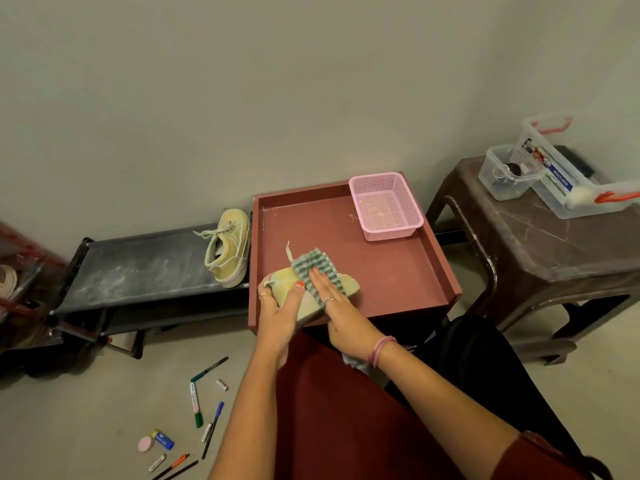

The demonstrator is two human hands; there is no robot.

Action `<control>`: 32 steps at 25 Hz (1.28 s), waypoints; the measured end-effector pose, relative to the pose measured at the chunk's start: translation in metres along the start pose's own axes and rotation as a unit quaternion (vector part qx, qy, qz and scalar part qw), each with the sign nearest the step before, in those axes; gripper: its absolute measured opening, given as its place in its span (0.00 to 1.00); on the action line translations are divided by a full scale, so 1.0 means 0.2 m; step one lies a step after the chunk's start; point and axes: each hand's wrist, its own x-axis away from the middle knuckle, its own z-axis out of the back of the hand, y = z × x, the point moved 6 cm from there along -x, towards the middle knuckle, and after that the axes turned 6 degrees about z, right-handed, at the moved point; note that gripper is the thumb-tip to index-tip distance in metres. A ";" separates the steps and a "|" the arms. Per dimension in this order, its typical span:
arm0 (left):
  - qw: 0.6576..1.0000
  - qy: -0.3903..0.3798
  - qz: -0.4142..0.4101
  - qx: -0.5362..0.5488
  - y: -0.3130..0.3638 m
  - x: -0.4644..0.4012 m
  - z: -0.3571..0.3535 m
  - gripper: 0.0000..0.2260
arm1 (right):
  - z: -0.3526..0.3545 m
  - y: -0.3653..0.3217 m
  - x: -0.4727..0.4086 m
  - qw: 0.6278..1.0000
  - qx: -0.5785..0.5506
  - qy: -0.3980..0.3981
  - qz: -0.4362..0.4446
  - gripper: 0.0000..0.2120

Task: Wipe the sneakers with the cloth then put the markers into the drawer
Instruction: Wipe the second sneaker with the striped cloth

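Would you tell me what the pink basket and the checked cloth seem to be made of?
The pink basket looks like moulded plastic: stiff walls pierced by a regular mesh. The checked cloth seems a soft woven fabric, matte, draping over the sneaker under the right hand.

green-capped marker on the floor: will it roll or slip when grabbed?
The green-capped marker looks round-barrelled, so a sideways nudge would probably roll it on the smooth floor. It looks rigid and likely light. It lies flat, so fingers may skid before getting under it.
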 end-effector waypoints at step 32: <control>0.989 0.080 -0.008 0.127 -0.15 -0.17 -0.12 0.18 | 0.19 0.41 -0.18 0.964 0.197 -0.030 -0.174 0.34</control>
